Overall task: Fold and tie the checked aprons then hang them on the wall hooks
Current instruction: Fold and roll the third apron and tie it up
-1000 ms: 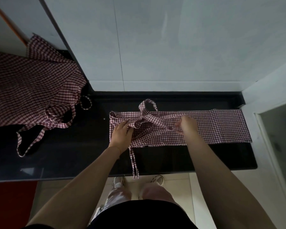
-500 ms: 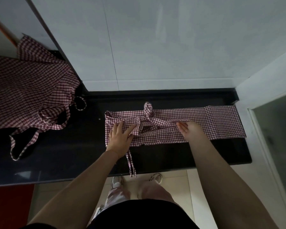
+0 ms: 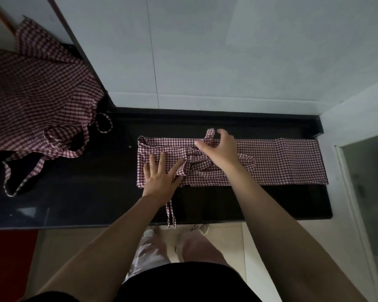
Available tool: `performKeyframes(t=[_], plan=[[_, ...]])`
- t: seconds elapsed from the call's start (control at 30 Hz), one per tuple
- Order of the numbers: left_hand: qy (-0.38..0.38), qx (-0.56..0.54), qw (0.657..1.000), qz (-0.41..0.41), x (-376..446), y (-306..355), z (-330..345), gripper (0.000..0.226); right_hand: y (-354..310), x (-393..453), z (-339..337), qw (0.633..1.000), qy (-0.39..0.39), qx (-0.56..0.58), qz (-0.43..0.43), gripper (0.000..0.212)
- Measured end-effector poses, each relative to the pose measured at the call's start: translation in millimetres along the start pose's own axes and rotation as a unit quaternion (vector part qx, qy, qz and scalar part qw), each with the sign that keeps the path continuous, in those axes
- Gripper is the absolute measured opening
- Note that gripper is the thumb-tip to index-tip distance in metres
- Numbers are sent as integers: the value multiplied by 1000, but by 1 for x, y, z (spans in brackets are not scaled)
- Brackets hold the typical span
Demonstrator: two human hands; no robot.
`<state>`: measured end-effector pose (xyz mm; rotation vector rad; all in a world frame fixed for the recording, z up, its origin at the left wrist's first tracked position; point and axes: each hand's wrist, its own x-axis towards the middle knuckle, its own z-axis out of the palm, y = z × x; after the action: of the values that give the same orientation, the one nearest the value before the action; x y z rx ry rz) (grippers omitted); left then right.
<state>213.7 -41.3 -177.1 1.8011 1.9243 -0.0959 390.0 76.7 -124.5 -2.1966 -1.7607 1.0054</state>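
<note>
A spare apron (image 3: 35, 92) lies bunched at the counter's (image 3: 96, 192) left end. The left hand (image 3: 162, 175), fingers spread, pins the folded apron (image 3: 282, 162) mid-counter; keep that pressure while the right hand (image 3: 220, 149), loosely spread, gathers the straps (image 3: 196, 162) snugly.

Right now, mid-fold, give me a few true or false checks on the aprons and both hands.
1. The left hand lies flat on the folded apron. True.
2. The right hand rests on the bare counter. False: it is over the folded apron's middle, fingers spread.
3. A second apron lies unfolded at the left. True.
4. The folded apron hangs on a wall hook. False: it lies on the counter.
5. A strap dangles over the counter's front edge. True.
</note>
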Motion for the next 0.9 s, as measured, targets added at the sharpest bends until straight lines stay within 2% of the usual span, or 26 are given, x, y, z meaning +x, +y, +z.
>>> performKeyframes(t=[0.07,0.13,0.17,0.27,0.33,0.47,0.53,0.6,0.67,0.7,0.77,0.8,0.83,0.9], plan=[[5,9,1000,-1,0,-1,1,58,-1,7,13,994,8,-106,-17,64],[17,11,1000,-4,2,-1,2,57,-1,10,15,997,31,-72,-5,30],[24,9,1000,-6,3,-1,2,57,0,11,14,999,42,-23,15,23],[26,11,999,-16,4,0,4,59,12,8,-3,981,138,104,85,16],[18,22,999,-18,2,1,5,61,27,6,-19,962,188,143,135,13],[-24,38,999,-10,0,3,3,68,58,8,-48,944,221,144,199,3],[-59,46,997,-1,1,5,-1,74,61,8,-52,941,238,111,212,13],[-79,22,997,7,2,6,-9,77,58,5,-48,943,290,12,160,26],[-43,-29,999,8,0,6,-15,72,50,-4,-36,945,319,-66,15,29],[5,-51,999,6,-2,7,-17,66,45,-10,-27,943,312,-95,-71,28],[134,-60,989,6,-4,10,-19,58,37,-21,-2,928,271,-127,-220,27],[176,-48,983,6,-2,11,-17,54,35,-26,14,922,241,-134,-273,29],[188,-33,982,8,1,12,-16,50,32,-30,29,917,208,-140,-312,33],[136,-5,991,15,10,13,-11,50,31,-36,55,911,140,-163,-352,43]])
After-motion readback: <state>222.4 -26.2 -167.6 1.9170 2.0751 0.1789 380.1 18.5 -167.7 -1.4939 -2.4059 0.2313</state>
